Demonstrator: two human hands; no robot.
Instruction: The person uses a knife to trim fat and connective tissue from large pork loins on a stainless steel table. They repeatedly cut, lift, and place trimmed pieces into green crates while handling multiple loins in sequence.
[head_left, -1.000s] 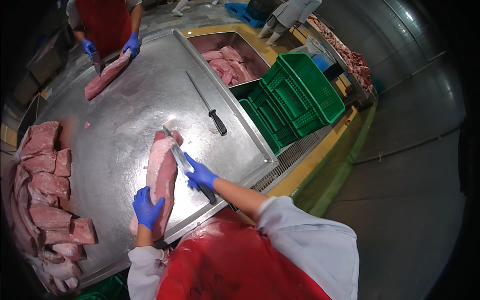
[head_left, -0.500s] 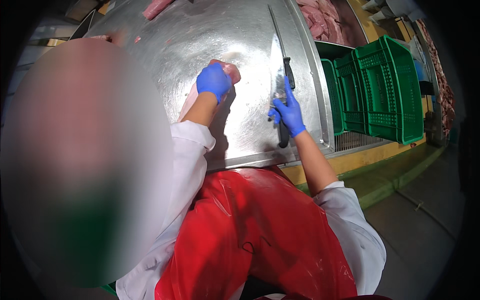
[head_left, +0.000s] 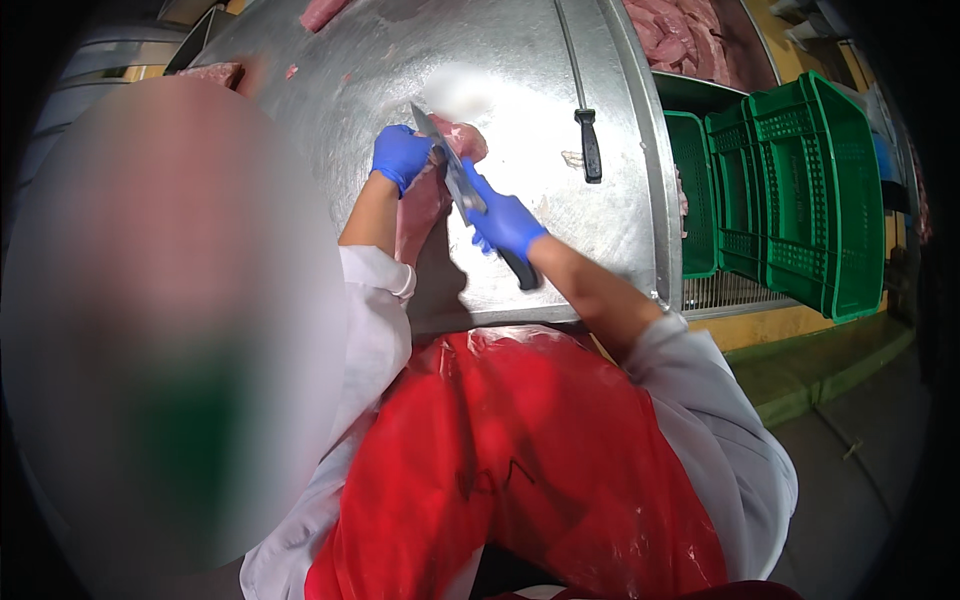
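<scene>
A long pale-pink piece of meat (head_left: 420, 212) lies on the metal table (head_left: 385, 60). My left hand (head_left: 401, 158), in a blue glove, is closed on its left side near the far end. Across the meat, just right of those fingers, runs the blade of a large knife (head_left: 458, 182); whether its edge is in the meat I cannot tell. Gloved in blue too, my right hand (head_left: 508, 224) grips the knife, one finger stretched along the blade and the black handle end showing below the palm. A sharpening steel (head_left: 590, 145) with a black handle rests farther right.
Green plastic crates (head_left: 790, 190) stand beyond the table's raised right rim. Behind them a bin holds several cuts of meat (head_left: 680, 40). Another cut (head_left: 320, 12) lies at the far edge, with small scraps nearby. A large blurred area covers the left side.
My right hand has brought the knife leftward from beside the sharpening steel onto the meat. My left hand has shifted slightly left along the piece. The view has moved a little.
</scene>
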